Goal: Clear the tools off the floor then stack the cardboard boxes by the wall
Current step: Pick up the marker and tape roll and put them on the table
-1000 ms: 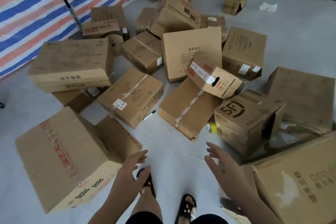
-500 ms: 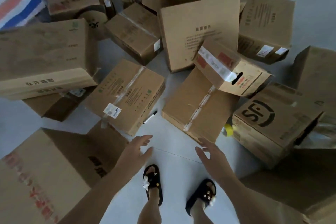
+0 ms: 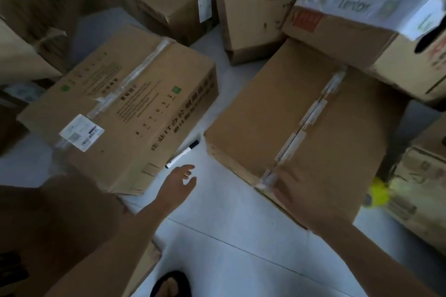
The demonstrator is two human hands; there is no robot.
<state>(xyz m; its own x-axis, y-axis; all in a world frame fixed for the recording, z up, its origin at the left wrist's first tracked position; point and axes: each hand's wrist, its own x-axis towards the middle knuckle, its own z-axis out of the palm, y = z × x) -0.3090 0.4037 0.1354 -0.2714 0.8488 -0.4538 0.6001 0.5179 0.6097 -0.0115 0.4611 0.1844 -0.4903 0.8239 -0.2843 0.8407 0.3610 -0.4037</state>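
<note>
A black-and-white marker pen (image 3: 182, 154) lies on the pale floor in the gap between two taped cardboard boxes. My left hand (image 3: 179, 182) hovers just below the pen with its fingers spread, not touching it. My right hand (image 3: 298, 196) lies flat on the near end of the right box (image 3: 277, 113), over its tape seam. The left box (image 3: 125, 103) carries a white shipping label. A yellow tape roll (image 3: 379, 194) shows at the right box's far corner, blurred.
Several more cardboard boxes crowd the back and sides, one with white tape (image 3: 362, 31) leaning on the right box. A large box (image 3: 60, 224) stands at my lower left. My sandalled foot (image 3: 171, 284) is on the floor tiles (image 3: 229, 236).
The camera has dropped much closer to the floor. My left hand has reached forward to just short of the pen, and my right hand has come down onto the right box.
</note>
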